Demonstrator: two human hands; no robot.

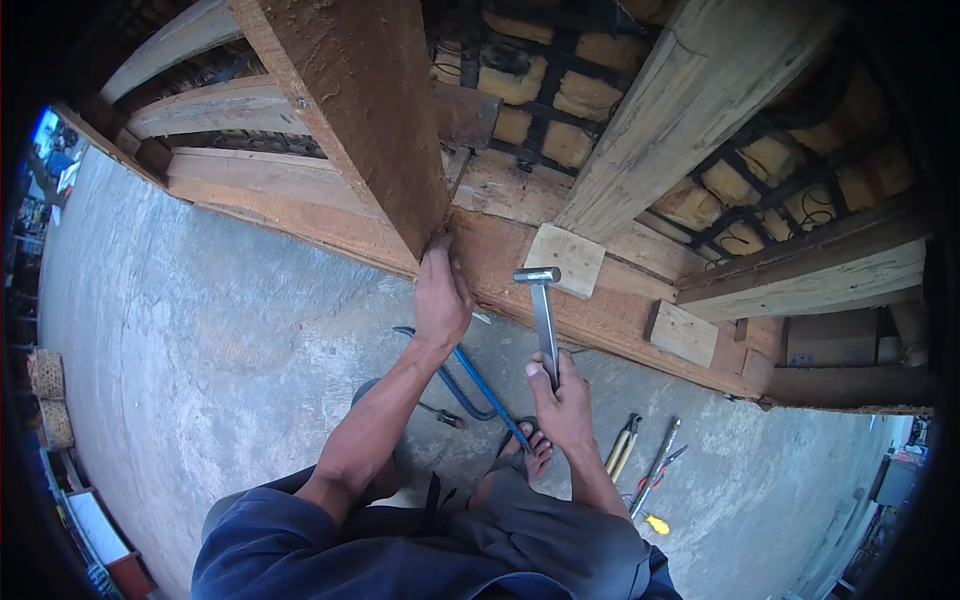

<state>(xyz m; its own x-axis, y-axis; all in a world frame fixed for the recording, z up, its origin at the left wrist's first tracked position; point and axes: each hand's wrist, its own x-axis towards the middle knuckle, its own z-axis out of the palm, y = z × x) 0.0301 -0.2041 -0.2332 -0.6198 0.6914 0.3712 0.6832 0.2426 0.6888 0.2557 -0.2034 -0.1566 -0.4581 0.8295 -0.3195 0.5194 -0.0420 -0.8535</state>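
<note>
My right hand (565, 408) is wrapped round the shaft of a metal hammer (543, 315), its head up near a pale wood block (567, 260) on the frame's lower rail. To the left, my left hand (442, 298) presses against the lower end of a thick brown wooden beam (375, 130), where it meets the rail (490, 255). The fingers there are drawn together, and their tips are partly hidden at the joint. Whatever they pinch, if anything, cannot be made out.
Below the rail, a blue hacksaw (475, 385) lies by my foot (530, 450). Yellow-handled pliers (622, 448), a long metal tool (657, 466) and a yellow handle (656, 524) lie to the right. Dark webbing and foam pads (590, 95) fill the frame between slanted beams (680, 110).
</note>
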